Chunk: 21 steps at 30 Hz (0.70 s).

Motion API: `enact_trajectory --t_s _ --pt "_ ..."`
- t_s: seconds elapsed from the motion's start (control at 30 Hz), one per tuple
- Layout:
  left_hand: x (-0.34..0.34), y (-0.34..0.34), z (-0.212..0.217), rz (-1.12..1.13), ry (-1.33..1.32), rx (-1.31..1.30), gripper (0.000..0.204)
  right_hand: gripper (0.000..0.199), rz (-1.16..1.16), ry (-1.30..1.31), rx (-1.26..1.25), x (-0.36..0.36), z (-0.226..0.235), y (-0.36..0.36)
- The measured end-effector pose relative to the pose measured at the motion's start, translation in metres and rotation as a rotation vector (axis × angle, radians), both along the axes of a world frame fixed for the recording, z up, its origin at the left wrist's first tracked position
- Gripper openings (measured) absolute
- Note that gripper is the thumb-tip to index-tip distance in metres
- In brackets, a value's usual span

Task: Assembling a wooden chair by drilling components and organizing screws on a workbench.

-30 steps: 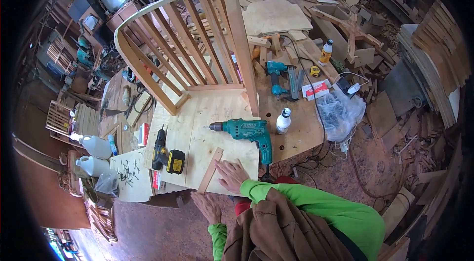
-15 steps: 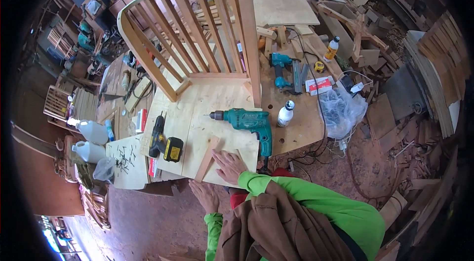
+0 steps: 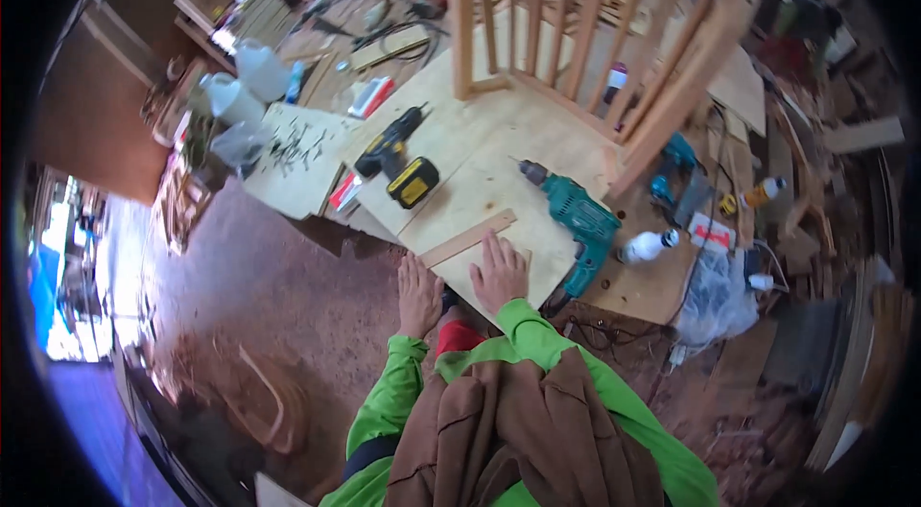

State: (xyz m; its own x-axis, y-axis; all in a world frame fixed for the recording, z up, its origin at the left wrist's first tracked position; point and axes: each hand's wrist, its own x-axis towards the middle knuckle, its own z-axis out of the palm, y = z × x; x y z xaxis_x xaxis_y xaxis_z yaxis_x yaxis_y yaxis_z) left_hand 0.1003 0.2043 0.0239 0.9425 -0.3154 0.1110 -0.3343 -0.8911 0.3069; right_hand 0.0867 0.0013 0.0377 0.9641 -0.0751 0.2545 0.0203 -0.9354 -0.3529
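Found the thin wooden strip [image 3: 468, 238] lying flat on the plywood panel [image 3: 499, 123], slantwise near the front edge, its far end toward two o'clock. Saw the right hand [image 3: 501, 275] between four and five o'clock of the strip, open and palm down, fingers stretched, gripping nothing, fingertips at the strip's near edge; could not tell contact from a near miss. Saw the left hand [image 3: 419, 298] between seven and eight o'clock, past the panel's edge, likewise open and flat, fingers almost together, nothing in hold, fingertips close to the strip's near end. Judged the step in hand to be steadying or lining up the strip; judged any shift of it to call for light, even pressure from both hands. Noted, farther out, the green corded drill [image 3: 580, 210] at three o'clock, the white bottle [image 3: 645, 247] beyond, the black-and-yellow cordless drill [image 3: 389, 144] toward half past ten, the slatted chair back [image 3: 591, 13] upright at one o'clock, and scattered screws [image 3: 299, 144] on a pale board [image 3: 288, 192] at ten.
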Motion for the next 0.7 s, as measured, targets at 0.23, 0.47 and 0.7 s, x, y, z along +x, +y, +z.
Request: enact_trajectory --t_s 0.23,0.47,0.7 --pt "-0.001 -0.004 0.011 0.028 0.043 -0.120 0.071 0.067 -0.016 0.031 -0.050 0.004 0.007 -0.001" --pt "-0.001 0.002 0.013 0.022 -0.002 -0.176 0.073 0.070 -0.017 0.103 -0.012 0.007 0.009 0.008" --pt "0.016 0.009 0.022 -0.050 0.038 -0.378 0.073 0.069 -0.103 0.087 0.042 0.014 0.010 0.002"
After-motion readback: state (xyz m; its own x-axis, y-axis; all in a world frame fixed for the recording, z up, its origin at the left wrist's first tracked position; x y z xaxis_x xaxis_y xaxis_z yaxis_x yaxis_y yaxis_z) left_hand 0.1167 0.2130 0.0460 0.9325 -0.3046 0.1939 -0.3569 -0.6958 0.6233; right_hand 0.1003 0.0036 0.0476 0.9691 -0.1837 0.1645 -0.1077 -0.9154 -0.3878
